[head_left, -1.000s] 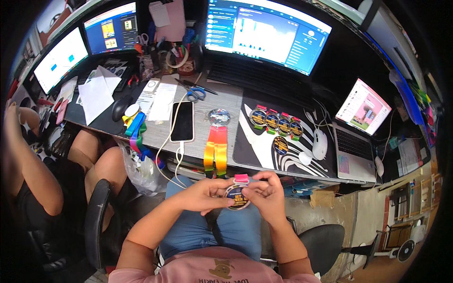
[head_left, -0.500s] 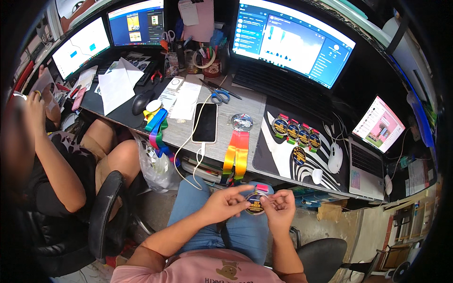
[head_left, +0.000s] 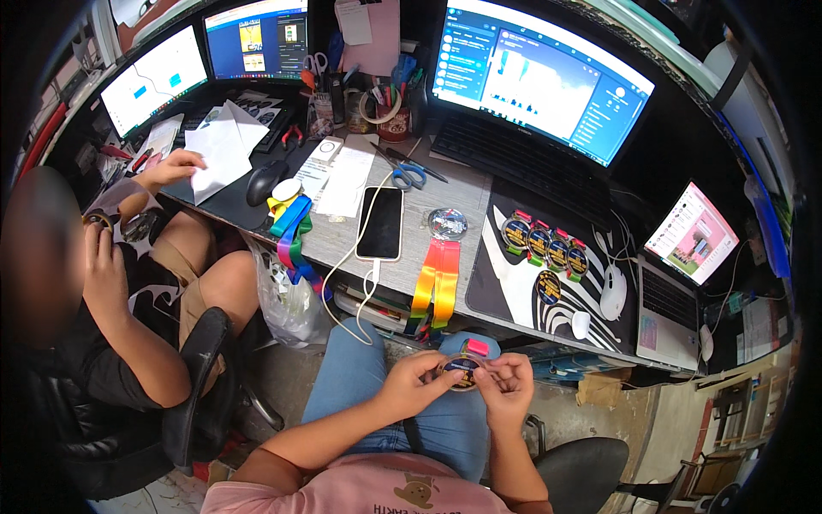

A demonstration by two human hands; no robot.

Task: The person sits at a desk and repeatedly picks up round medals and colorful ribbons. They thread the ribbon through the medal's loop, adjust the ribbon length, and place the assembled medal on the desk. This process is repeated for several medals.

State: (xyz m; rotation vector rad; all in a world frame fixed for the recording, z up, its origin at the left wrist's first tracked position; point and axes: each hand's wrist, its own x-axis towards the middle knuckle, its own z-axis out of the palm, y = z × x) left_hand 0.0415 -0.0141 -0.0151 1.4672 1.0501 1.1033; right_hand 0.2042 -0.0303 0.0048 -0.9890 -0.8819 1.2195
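Observation:
Over my lap, a round clear-rimmed medal (head_left: 462,372) with a dark blue and gold face is held between both hands. A pink ribbon piece (head_left: 475,347) sticks up from its top. My left hand (head_left: 413,381) grips the left rim with thumb and fingers. On the opposite rim my right hand (head_left: 507,387) pinches with its thumb on the front. Several similar medals (head_left: 537,242) lie in a row on the black-and-white desk mat (head_left: 501,291), with a dark round disc (head_left: 549,288) below them.
On the desk lie a clear medal (head_left: 448,224) with rainbow ribbon, a phone (head_left: 380,223) on a white cable, blue-handled scissors (head_left: 408,176) and a white mouse (head_left: 612,300). A laptop (head_left: 664,295) stands right. At left a co-worker's hand (head_left: 175,169) touches papers (head_left: 218,158).
My left fingers, stretched over the medal before, have closed onto its left rim. The medal's face looks more tilted. The co-worker has brought one hand to the papers on the desk.

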